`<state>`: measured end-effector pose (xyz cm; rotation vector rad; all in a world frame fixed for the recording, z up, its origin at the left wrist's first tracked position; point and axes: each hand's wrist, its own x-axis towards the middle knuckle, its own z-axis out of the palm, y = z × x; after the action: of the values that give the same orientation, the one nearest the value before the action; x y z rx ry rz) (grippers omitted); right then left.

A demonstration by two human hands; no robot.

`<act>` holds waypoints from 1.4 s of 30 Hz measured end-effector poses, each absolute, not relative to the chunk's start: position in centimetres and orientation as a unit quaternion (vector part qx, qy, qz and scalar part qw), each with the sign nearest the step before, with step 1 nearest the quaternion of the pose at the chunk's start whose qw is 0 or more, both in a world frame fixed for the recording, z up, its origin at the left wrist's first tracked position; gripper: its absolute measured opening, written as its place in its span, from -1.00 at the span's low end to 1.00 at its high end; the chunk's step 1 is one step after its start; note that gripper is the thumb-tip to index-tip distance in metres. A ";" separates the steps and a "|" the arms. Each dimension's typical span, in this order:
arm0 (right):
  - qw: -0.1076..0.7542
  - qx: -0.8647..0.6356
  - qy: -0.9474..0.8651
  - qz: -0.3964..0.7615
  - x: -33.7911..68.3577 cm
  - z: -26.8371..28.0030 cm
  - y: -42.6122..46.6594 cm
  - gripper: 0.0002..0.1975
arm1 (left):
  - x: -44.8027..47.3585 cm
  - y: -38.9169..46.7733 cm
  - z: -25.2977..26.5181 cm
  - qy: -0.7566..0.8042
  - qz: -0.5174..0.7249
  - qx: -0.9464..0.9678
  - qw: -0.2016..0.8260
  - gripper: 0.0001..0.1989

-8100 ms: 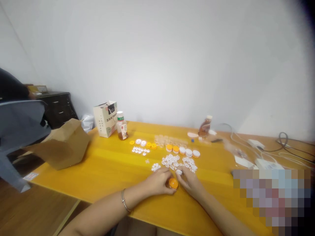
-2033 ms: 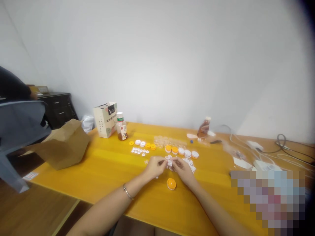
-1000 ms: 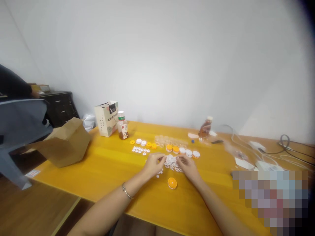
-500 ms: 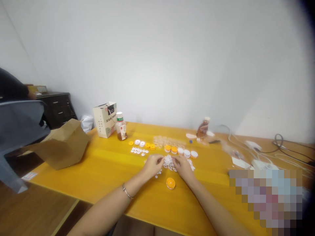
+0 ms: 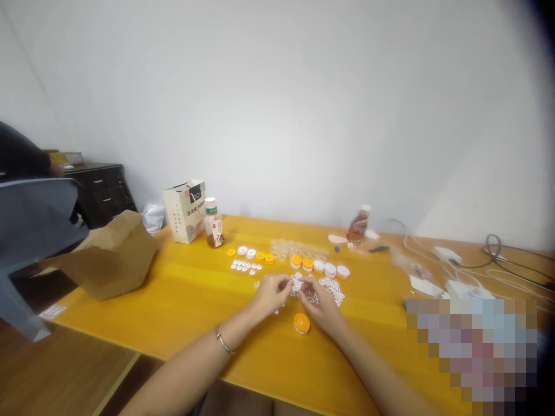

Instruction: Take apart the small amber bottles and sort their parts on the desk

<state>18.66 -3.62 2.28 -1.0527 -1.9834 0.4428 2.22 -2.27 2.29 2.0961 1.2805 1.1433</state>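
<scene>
Near the middle of the table my left hand [image 5: 274, 290] is closed in a pinch on a small white plastic piece [image 5: 297, 283]. Close beside it, my right hand [image 5: 319, 299] has its thumb and fingertips closed on the same piece. Its exact shape is too small to make out. Loose white openwork plastic pieces [image 5: 332, 288] lie in a pile behind and to the right of my right hand, partly hidden by it. In front of both hands sits a round orange-and-white part [image 5: 302, 323]. A few small white bits lie by my left wrist.
Orange and white discs [image 5: 318, 266] stand in a row behind the hands, near clear rings [image 5: 299, 251]. Small white knobs [image 5: 245, 266] lie left. Further out are bottles [image 5: 214, 224], a paper bag [image 5: 187, 214], a brown bag [image 5: 115, 254], cables and a power strip [image 5: 468, 290]. A person is far left.
My hands have drawn closer round the white piece, just above the pile. My right fingers have curled in, and more of the loose pieces to the right now show.
</scene>
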 end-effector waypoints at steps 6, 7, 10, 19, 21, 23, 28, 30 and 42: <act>0.407 -0.374 -0.813 0.185 18.3 2.7 -4.2 -0.77 | 2.5 -3.2 3.1 0.432 0.412 0.767 0.236 -0.74; 0.411 -0.376 -0.809 0.187 18.4 2.9 -4.1 -0.78 | 2.5 -3.2 3.2 0.431 0.412 0.769 0.232 -0.74; 0.449 -0.428 -0.760 0.193 19.7 3.3 -3.2 -0.79 | 2.3 -3.0 3.1 0.439 0.413 0.769 0.212 -0.74; 0.382 -0.548 -0.664 0.337 27.1 2.6 0.7 -0.83 | 1.4 -3.6 4.1 0.359 0.297 0.859 0.214 -0.72; 0.355 -0.546 -0.669 0.358 27.5 2.5 0.7 -0.83 | 1.2 -3.9 4.2 0.332 0.263 0.880 0.214 -0.62; 0.339 -0.551 -0.674 0.356 27.6 2.5 0.7 -0.83 | 1.1 -4.0 4.1 0.312 0.240 0.895 0.211 -0.50; 0.329 -0.563 -0.686 0.321 27.5 2.6 0.6 -0.82 | 1.0 -3.7 3.4 0.270 0.198 0.919 0.209 -0.49; 0.332 -0.560 -0.690 0.316 27.6 2.5 0.6 -0.83 | 1.1 -3.5 3.2 0.266 0.190 0.923 0.203 -0.55; 0.371 -0.504 -0.730 0.275 24.7 5.3 -2.0 -0.74 | 1.6 -3.5 2.3 0.280 0.186 0.928 0.159 -0.69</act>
<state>24.70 -2.05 5.34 -1.2919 -1.8728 0.7044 1.61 -3.46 2.27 2.6526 0.8009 0.5317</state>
